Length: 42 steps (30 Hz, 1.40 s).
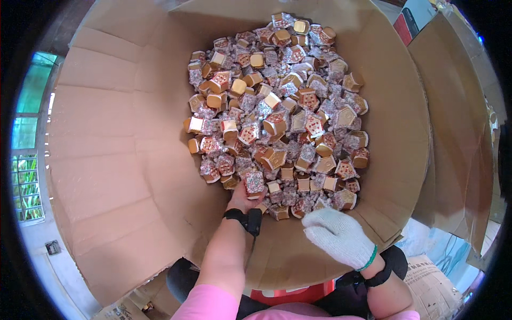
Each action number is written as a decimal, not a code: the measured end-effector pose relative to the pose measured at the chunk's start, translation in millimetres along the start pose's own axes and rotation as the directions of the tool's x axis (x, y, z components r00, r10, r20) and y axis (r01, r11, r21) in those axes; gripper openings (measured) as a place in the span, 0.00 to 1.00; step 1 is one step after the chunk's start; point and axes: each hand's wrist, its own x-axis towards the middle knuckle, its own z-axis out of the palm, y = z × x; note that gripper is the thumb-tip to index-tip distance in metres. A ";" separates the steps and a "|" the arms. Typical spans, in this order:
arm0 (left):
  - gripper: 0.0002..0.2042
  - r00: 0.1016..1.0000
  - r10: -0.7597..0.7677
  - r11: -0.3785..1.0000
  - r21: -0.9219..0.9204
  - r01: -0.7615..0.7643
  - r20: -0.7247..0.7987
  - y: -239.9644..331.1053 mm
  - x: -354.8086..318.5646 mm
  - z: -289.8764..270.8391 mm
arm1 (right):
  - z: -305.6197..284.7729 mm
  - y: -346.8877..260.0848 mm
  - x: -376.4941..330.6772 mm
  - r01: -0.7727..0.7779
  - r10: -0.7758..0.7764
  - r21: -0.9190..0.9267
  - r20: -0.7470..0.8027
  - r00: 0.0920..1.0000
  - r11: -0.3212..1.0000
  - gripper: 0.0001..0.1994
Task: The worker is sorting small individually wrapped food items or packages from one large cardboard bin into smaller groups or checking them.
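My bare left hand (244, 199) is closed around a small house-shaped ornament (254, 182); its speckled, glittery red, white and green face points up. It is held at the near left edge of a heap of similar house-shaped ornaments (274, 124), brown and white with red dots, many coated in a silvery, bubbly texture. My right hand (340, 238) wears a white knit glove with a green cuff. Its fingers stretch leftward together, the thumb apart, over the heap's near right edge. Nothing shows in it, though its palm side is partly hidden.
A large cardboard box (106, 160) surrounds the heap, its left flap spread wide. More cardboard (453, 128) stands to the right. Below the box's near edge is a red object (293, 294). A printed carton (433, 285) lies at the lower right, and a window (28, 160) is at the far left.
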 end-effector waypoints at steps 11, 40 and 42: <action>0.15 0.995 0.089 0.983 -0.156 -0.097 -0.054 -6.8 42.0 0.3 | -5.0 -3.1 2.7 0.017 -0.016 -0.027 0.031 0.999 1.000 0.12; 0.15 0.463 0.795 0.504 -0.002 -0.863 0.392 -104.2 -346.1 42.8 | 50.9 -48.9 -113.2 -0.109 0.099 0.540 0.048 0.994 0.835 0.20; 0.15 0.359 0.838 0.402 -0.018 -0.916 0.412 -109.6 -356.8 37.5 | 60.4 -66.8 -131.7 -0.307 0.176 0.644 0.260 0.949 0.701 0.22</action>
